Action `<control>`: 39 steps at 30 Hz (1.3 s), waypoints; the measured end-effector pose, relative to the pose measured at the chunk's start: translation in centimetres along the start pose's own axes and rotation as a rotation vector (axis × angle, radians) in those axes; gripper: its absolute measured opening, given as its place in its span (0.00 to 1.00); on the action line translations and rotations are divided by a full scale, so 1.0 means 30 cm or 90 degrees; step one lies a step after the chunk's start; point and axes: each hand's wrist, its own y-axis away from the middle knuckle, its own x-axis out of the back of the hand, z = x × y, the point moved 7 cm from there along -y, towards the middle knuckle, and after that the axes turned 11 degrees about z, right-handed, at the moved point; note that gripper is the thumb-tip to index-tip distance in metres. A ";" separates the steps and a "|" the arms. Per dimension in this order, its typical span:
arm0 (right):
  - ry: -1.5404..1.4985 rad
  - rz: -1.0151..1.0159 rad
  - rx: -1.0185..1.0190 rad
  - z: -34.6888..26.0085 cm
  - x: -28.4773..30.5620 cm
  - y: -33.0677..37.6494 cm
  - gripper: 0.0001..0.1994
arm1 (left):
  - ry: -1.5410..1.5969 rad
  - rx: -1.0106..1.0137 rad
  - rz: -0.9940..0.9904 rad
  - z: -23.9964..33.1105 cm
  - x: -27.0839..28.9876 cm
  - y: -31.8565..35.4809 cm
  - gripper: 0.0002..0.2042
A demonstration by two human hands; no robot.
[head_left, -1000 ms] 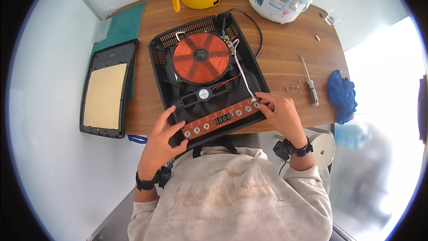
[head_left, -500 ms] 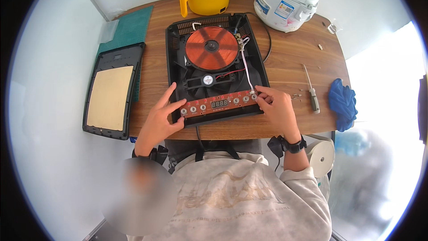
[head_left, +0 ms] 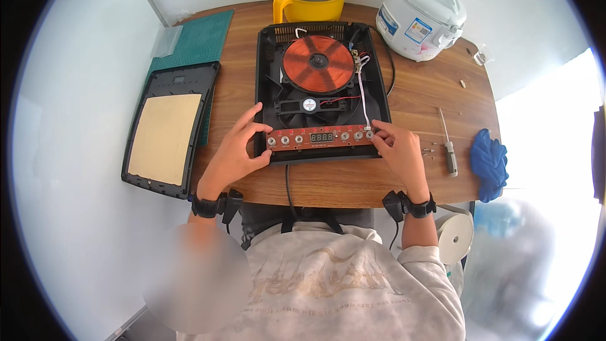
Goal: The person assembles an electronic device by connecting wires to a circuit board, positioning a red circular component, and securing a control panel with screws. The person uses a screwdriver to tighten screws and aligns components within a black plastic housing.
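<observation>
An opened induction cooker base (head_left: 260,88), black and boxy, lies on the table in front of me. Inside it are a round copper coil (head_left: 303,72), a small fan with a silver hub (head_left: 309,105) and a white ribbon cable (head_left: 363,91). Along its near edge sits a reddish-brown control board (head_left: 309,148) with round buttons and a small display. The thumb and fingers of my left hand (head_left: 232,153) grip the left end, at the board and the housing's edge. My right hand (head_left: 401,151) pinches the board's right end, beside the cable plug.
The removed black top panel (head_left: 165,132) lies at left, partly over a green cutting mat (head_left: 201,39). A yellow pot (head_left: 315,7) and a white rice cooker (head_left: 420,19) stand behind. To the right are a screwdriver (head_left: 450,155), small loose screws and a blue cloth (head_left: 489,165).
The cooker base has shifted away from the table's near edge and turned slightly, so the board lies more level. Both hands have moved along with it, still at the board's ends.
</observation>
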 end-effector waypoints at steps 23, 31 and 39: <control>0.068 0.020 0.019 -0.038 0.025 0.025 0.19 | -0.078 -0.017 0.018 0.053 -0.001 0.015 0.20; 0.053 0.014 0.012 -0.023 0.039 0.039 0.18 | -0.119 -0.057 0.011 0.084 -0.010 0.013 0.21; 0.037 0.003 -0.002 -0.011 0.045 0.043 0.17 | -0.124 -0.058 -0.010 0.077 -0.012 0.008 0.20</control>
